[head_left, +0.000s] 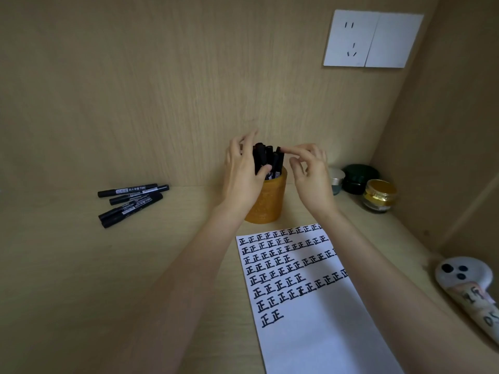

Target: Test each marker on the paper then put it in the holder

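Black markers [267, 160] in holder [267, 201] hemmed by both hands' fingers [263, 170].

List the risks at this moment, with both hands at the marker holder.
1. The holder looks crowded with markers; the left hand gripping the bunch and the right hand touching a top could tip it or jam one.
2. If it falls toward the paper, markers could scatter over the written rows.
3. The loose markers lying at left may not fit.
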Demonstrator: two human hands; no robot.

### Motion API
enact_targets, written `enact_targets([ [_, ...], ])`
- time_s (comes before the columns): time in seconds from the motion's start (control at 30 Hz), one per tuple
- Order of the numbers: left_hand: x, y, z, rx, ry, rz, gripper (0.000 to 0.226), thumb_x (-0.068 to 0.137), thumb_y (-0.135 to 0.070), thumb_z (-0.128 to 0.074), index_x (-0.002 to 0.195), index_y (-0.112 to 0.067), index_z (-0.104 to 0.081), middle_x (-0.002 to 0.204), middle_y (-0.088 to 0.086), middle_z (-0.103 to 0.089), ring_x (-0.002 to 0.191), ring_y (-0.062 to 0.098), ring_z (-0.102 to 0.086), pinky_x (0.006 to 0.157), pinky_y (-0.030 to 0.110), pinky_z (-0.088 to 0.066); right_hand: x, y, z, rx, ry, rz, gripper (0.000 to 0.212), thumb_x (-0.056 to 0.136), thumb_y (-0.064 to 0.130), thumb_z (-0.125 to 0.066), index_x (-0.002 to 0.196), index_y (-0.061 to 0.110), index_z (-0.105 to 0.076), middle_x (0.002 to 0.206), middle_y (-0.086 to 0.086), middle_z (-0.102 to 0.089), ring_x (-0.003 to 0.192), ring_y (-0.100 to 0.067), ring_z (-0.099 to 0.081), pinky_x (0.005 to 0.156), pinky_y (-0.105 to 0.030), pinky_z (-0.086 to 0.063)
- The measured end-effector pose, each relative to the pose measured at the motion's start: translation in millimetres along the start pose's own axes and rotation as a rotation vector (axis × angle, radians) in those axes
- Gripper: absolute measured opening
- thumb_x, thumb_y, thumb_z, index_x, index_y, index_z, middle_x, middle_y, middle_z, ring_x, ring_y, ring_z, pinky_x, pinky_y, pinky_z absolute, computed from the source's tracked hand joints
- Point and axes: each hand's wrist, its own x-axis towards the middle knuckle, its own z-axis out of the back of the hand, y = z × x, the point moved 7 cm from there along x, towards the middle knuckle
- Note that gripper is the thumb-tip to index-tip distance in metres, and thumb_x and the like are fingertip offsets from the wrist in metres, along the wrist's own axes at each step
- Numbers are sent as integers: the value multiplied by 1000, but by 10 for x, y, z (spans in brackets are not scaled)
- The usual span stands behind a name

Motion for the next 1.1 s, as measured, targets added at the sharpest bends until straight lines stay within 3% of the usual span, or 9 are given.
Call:
enact_targets([
  [0.1, -4, -16, 11, -87, -18, -20, 53, 80, -10, -70, 127, -22, -48, 112, -1, -60, 112, 18, -52, 99, 38, -43, -61, 26, -6, 76, 21, -7, 24, 97, 20, -53, 118, 20, -66, 102, 6, -55, 98, -11, -47, 79, -12, -33],
  [0.2, 17, -20, -32, -68, -6, -1, 53, 82, -14, -68, 131, -19, -50, 118, 5, -63, 113, 21, -54, 98, 34, -43, -45, 124, -35, 122, 32, 12, 26, 94, 16, -58, 119, 17, -65, 102, 3, -57, 89, -6, -47, 76, -6, -33],
  [0.27, 3, -46, -79, 32, 24, -45, 54, 90, -18, -58, 140, -20, -40, 134, 9, -52, 125, 23, -46, 104, 35, -35, -26, 155, -80, 81, 51, 24, 25, 93, 12, -58, 116, 15, -67, 104, 0, -56, 92, -8, -46, 79, -3, -32],
  [0.4, -19, -51, -180, 308, 180, -146, 47, 99, -23, -39, 145, -21, -29, 157, 7, -13, 146, 20, -3, 115, 38, -6, -42, 73, -81, 91, 8, -20, 25, 95, 9, -54, 116, 13, -67, 106, 0, -55, 95, -6, -47, 80, -3, -33],
  [0.53, 4, -27, -168, 306, 263, -86, 51, 99, -27, -39, 147, -27, -22, 157, 13, 7, 145, 23, 12, 116, 41, -3, -141, 15, -118, 170, 21, -84, 27, 95, 17, -58, 121, 15, -63, 108, 2, -51, 84, 6, -48, 74, -4, -37],
  [0.67, -66, 5, -116, 90, 201, -13, 59, 96, -22, -48, 148, -27, -20, 158, 6, -1, 145, 17, 6, 116, 36, -6, -175, 33, -117, 197, -9, -99, 28, 92, 17, -62, 120, 16, -64, 109, 5, -49, 82, 4, -48, 75, -6, -38],
  [0.83, -199, 107, 113, -54, 95, 19, 50, 95, -14, -50, 142, -24, -36, 156, 0, -16, 143, 16, -12, 116, 33, -14, -296, 10, -29, 203, -67, -153, 26, 94, 12, -57, 119, 17, -63, 112, 4, -50, 83, -1, -51, 73, -6, -40],
  [0.97, -410, 205, 367, -114, -15, 23, 37, 95, -6, -47, 129, -19, -52, 146, -4, -34, 128, -1, -28, 107, 18, -21, -490, -13, -16, 207, -47, -221, 20, 96, 9, -53, 107, 17, -68, 109, 1, -56, 79, 4, -51, 69, -7, -40],
  [1.1, -640, 473, 628, -113, -78, 92, 35, 94, -2, -45, 123, -17, -57, 130, -3, -50, 113, -2, -46, 100, 11, -34, -703, 79, -71, 244, 48, -254, 19, 97, 12, -51, 100, 22, -67, 103, 4, -64, 88, -4, -58, 75, -13, -44],
])
